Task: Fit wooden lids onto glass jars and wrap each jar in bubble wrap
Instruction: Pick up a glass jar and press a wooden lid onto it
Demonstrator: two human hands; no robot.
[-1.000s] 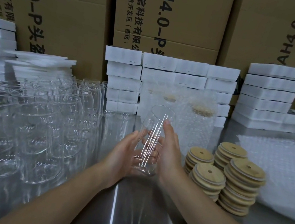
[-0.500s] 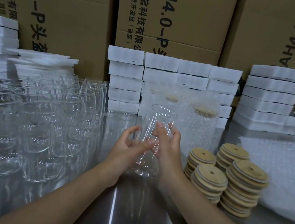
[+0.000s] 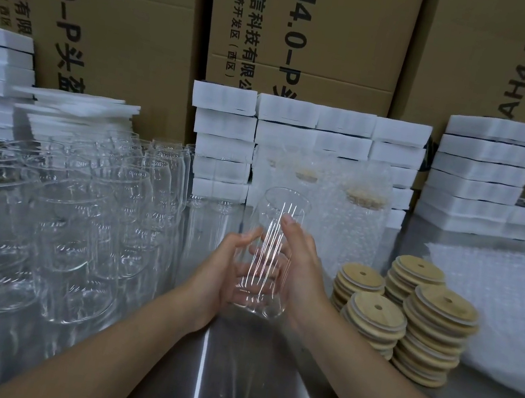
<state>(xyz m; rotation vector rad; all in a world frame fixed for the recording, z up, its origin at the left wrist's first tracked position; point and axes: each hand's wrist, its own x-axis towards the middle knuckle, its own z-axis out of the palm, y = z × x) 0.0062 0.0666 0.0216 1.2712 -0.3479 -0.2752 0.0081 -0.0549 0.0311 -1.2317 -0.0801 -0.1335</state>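
Note:
A clear glass jar [image 3: 279, 222] without a lid is held upright, slightly tilted, above the steel table between both hands. My left hand [image 3: 222, 272] cups its left side with curled fingers. My right hand [image 3: 303, 268] wraps its right side, fingers reaching up toward the rim. Stacks of round wooden lids [image 3: 408, 317] with a centre hole stand just to the right. A sheet of bubble wrap [image 3: 506, 309] lies flat further right. Two jars wrapped in bubble wrap [image 3: 351, 220] with lids on stand behind the held jar.
Several bare glass jars [image 3: 77, 220] crowd the left half of the steel table [image 3: 223, 383]. White foam blocks [image 3: 299, 135] are stacked along the back, in front of tall cardboard boxes [image 3: 299, 31]. More foam stacks [image 3: 484, 173] stand at the right.
Over the last second both hands have shifted their grip round the jar, turning it; the left fingers opened, then closed on it again. The jar stays in the same place.

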